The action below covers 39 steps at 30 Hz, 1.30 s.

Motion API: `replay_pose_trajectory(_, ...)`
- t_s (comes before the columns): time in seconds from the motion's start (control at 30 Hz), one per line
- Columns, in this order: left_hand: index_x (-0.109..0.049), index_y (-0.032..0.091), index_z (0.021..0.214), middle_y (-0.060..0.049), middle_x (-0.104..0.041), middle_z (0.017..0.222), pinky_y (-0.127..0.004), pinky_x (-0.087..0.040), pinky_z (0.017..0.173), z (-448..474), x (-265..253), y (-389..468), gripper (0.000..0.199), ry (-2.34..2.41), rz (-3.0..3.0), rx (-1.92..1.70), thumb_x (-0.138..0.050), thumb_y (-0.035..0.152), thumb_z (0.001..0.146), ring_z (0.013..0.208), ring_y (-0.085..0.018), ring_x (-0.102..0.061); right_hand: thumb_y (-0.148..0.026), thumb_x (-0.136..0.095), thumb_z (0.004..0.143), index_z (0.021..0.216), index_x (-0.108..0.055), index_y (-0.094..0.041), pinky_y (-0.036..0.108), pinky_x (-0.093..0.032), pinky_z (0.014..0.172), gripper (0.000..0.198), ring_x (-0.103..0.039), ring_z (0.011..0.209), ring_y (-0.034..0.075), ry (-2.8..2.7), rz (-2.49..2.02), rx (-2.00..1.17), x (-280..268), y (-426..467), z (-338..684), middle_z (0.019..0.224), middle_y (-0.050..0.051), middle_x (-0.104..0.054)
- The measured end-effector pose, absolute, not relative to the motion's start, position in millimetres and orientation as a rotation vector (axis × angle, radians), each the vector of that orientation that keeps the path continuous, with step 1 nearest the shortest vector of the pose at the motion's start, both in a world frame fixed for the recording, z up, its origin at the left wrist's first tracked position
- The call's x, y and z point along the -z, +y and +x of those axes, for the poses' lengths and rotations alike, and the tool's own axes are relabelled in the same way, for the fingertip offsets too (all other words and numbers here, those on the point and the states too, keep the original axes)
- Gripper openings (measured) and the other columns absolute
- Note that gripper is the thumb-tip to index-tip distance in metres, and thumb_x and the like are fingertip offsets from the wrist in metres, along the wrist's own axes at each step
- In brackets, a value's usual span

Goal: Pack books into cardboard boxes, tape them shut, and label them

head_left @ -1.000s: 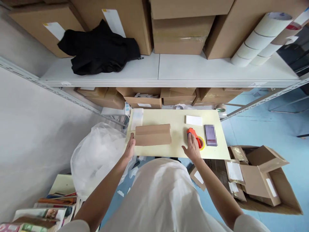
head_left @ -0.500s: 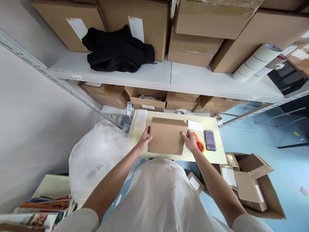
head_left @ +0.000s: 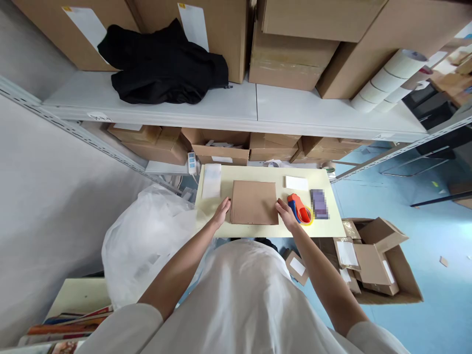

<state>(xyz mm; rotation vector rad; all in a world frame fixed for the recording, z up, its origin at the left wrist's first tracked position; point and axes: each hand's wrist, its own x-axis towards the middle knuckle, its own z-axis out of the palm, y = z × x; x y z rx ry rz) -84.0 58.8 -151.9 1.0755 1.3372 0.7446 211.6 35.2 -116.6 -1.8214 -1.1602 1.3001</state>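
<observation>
The carton (head_left: pixel 254 202) is over the table (head_left: pixel 331 228), ends held by the left hand (head_left: pixel 221 211) at nine o'clock and right hand (head_left: pixel 286 213) at three, both half-curled; light, even pressure should keep it square, clear of the tape dispenser (head_left: pixel 297 205)

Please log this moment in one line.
left hand: cardboard box, left edge | right hand: its right edge | tape dispenser: on table

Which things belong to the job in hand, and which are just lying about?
Job in hand:
cardboard box, between left hand and right hand
tape dispenser, probably

Apparently just lying about:
black garment
translucent white plastic
pixelated purple item
</observation>
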Motion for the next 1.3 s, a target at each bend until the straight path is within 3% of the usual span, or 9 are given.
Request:
replay_pose_trajectory(0.17, -0.024, 0.013, 0.144, -0.022, -0.023, 0.151, -0.048, -0.019, 0.114, -116, 171, 15, 0.124, 1.308, 1.494, -0.481, -0.074, 0.067, 0.046, 0.14, -0.035, -0.022, -0.059, -0.047, 0.082, 0.144, -0.03, -0.019, 0.044, -0.037, 0.105, 0.076, -0.038, 0.134, 0.026, -1.203, -1.761, -1.289, 149, -31, 228, 0.148, 0.016, -0.034)
replay_pose_trajectory(0.27, -0.015, 0.015, 0.147, -0.021, -0.019, 0.153, -0.05, -0.02, 0.113, -110, 180, 3, 0.128, 1.386, 1.566, -0.43, -0.081, 0.053, 0.044, 0.14, -0.036, -0.022, -0.055, -0.067, 0.067, 0.147, -0.02, -0.023, 0.051, -0.038, 0.101, 0.098, -0.035, 0.135, 0.032, -1.305, -1.798, -1.245, 173, -58, 223, 0.151, 0.019, -0.027)
replay_pose_trajectory(0.4, -0.02, 0.013, 0.145, -0.02, -0.027, 0.15, -0.046, -0.025, 0.112, -87, 181, 14, 0.108, 1.471, 1.515, -0.564, -0.076, 0.038, 0.057, 0.138, -0.033, -0.028, -0.046, -0.067, 0.067, 0.146, -0.016, -0.022, 0.047, -0.044, 0.094, 0.097, -0.044, 0.128, 0.031, -1.308, -1.888, -1.162, 183, -51, 202, 0.149, 0.019, -0.029)
replay_pose_trajectory(0.53, -0.04, 0.014, 0.136, -0.017, -0.052, 0.134, -0.041, -0.038, 0.102, -74, 155, 32, 0.073, 1.434, 1.539, -0.667, -0.063, 0.024, 0.068, 0.122, -0.028, -0.05, -0.033, -0.049, 0.08, 0.135, -0.037, -0.017, 0.037, -0.049, 0.085, 0.059, -0.06, 0.104, 0.022, -1.413, -1.94, -1.035, 150, -19, 189, 0.127, 0.015, -0.055)
replay_pose_trajectory(0.63, -0.054, 0.016, 0.121, -0.013, -0.065, 0.112, -0.037, -0.045, 0.09, -72, 120, 45, 0.046, 1.54, 1.612, -0.686, -0.052, 0.024, 0.076, 0.103, -0.026, -0.061, -0.03, -0.037, 0.087, 0.113, -0.054, -0.016, 0.033, -0.048, 0.077, 0.034, -0.062, 0.085, 0.02, -1.518, -2.044, -0.852, 106, 2, 197, 0.102, 0.011, -0.065)
replay_pose_trajectory(0.73, -0.065, 0.018, 0.092, -0.01, -0.069, 0.088, -0.034, -0.045, 0.081, -70, 87, 61, 0.025, 1.609, 1.646, -0.566, -0.049, 0.034, 0.081, 0.089, -0.026, -0.064, -0.036, -0.033, 0.091, 0.103, -0.056, -0.017, 0.031, -0.045, 0.071, 0.032, -0.062, 0.082, 0.022, -1.65, -2.189, -0.678, 67, 19, 209, 0.091, 0.01, -0.065)
replay_pose_trajectory(0.93, -0.044, 0.023, 0.044, -0.01, -0.06, 0.056, -0.035, -0.042, 0.069, -57, 71, 85, 0.04, 1.664, 1.521, -0.381, -0.054, 0.041, 0.078, 0.076, -0.031, -0.064, -0.035, -0.031, 0.094, 0.101, -0.054, -0.015, 0.032, -0.04, 0.071, 0.031, -0.06, 0.092, 0.026, -1.816, -2.457, -0.64, 46, 45, 208, 0.098, 0.015, -0.064)
replay_pose_trajectory(1.13, -0.052, 0.02, 0.053, -0.005, -0.058, 0.052, -0.031, -0.043, 0.068, -60, 92, 88, 0.037, 1.645, 1.329, -0.492, -0.055, 0.047, 0.078, 0.076, -0.027, -0.064, -0.026, -0.036, 0.092, 0.097, -0.054, -0.016, 0.03, -0.038, 0.07, 0.021, -0.06, 0.091, 0.024, -1.837, -2.419, -0.707, 60, 58, 222, 0.097, 0.013, -0.063)
replay_pose_trajectory(1.3, -0.062, 0.014, 0.097, -0.009, -0.07, 0.088, -0.032, -0.048, 0.075, -69, 110, 74, 0.037, 1.599, 1.181, -0.672, -0.047, 0.046, 0.085, 0.088, -0.023, -0.065, -0.034, -0.038, 0.09, 0.081, -0.053, -0.021, 0.027, -0.038, 0.062, 0.022, -0.057, 0.072, 0.018, -1.829, -2.288, -0.794, 69, 63, 247, 0.078, 0.004, -0.06)
